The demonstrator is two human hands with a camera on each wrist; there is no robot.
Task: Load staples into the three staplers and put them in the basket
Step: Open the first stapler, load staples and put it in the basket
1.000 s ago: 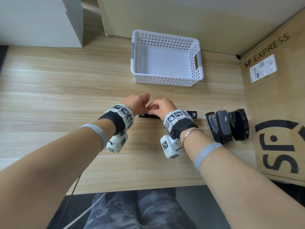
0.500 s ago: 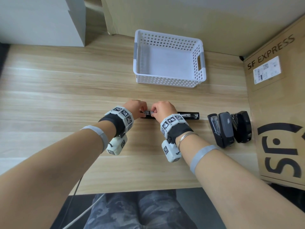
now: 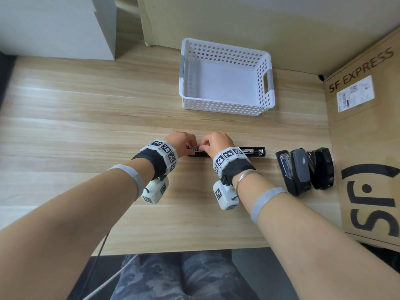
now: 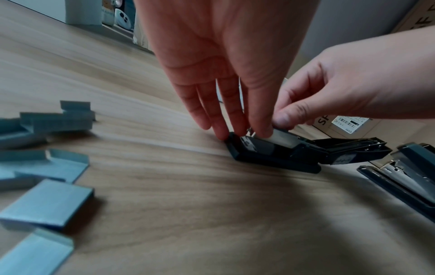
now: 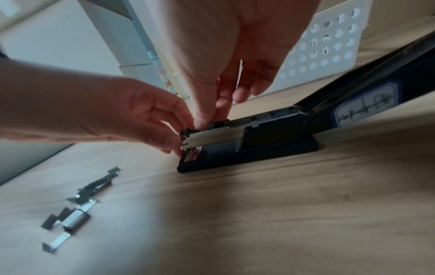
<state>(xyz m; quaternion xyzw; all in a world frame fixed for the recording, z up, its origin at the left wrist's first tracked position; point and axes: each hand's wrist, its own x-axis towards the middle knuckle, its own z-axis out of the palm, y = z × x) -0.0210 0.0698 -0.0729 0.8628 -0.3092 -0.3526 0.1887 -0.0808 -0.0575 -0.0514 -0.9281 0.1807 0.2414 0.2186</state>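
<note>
Progress: early. White perforated basket (image 3: 227, 105) at the back of the counter (image 3: 86, 118) holds nothing visible, so no stapler is delivered yet.

Stapler in hand: black stapler (image 3: 253, 151), hinged fully open, flat on the counter mid-front, base at left, lid swung out to the right. Left hand (image 3: 180, 142) has thumb and fingers closed narrowly on the front end of the metal staple channel (image 5: 212, 138). Right hand (image 3: 216, 141) pinches down onto the top of that channel with thumb and forefinger, other fingers loose. Judged: a staple strip is being seated in the first stapler; closing it and moving it to the basket remain.

Two more black staplers (image 3: 295, 169) sit side by side at right, near the cardboard box (image 3: 368, 135); both appear open and not yet loaded, though I cannot confirm.

Loose staple strips (image 4: 54, 121) lie on the counter to the left.

Unclear: fingers cover the channel mouth, so whether a strip is inside, or how far, cannot be told. Both wrist views are blurred. Staple strips are not discernible in the head view.
</note>
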